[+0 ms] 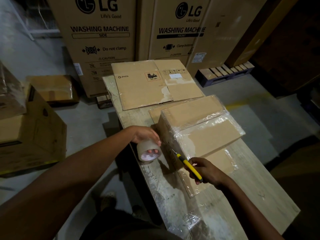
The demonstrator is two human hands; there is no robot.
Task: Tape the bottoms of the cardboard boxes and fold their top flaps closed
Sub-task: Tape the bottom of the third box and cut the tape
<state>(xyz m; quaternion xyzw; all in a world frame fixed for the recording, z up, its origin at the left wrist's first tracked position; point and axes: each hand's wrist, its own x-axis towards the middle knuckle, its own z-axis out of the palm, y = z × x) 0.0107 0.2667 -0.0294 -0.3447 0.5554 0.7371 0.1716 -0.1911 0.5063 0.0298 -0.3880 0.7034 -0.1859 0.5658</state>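
A brown cardboard box [204, 130] stands on the wooden table [242, 196], its upper face crossed by glossy clear tape. My left hand [147, 135] grips a roll of clear tape [149, 151] just left of the box, fingers through the core. My right hand [206, 170] holds a yellow utility knife [189, 167], whose blade tip touches the box's near left edge where the tape runs over. A flattened PICO box [152, 84] lies at the far end of the table.
Tall LG washing machine cartons [103, 32] stand behind the table. More cardboard boxes [34, 132] sit on the floor at the left, and a pallet [225, 73] is at the back right. Crumpled clear film [195, 220] lies on the table's near end.
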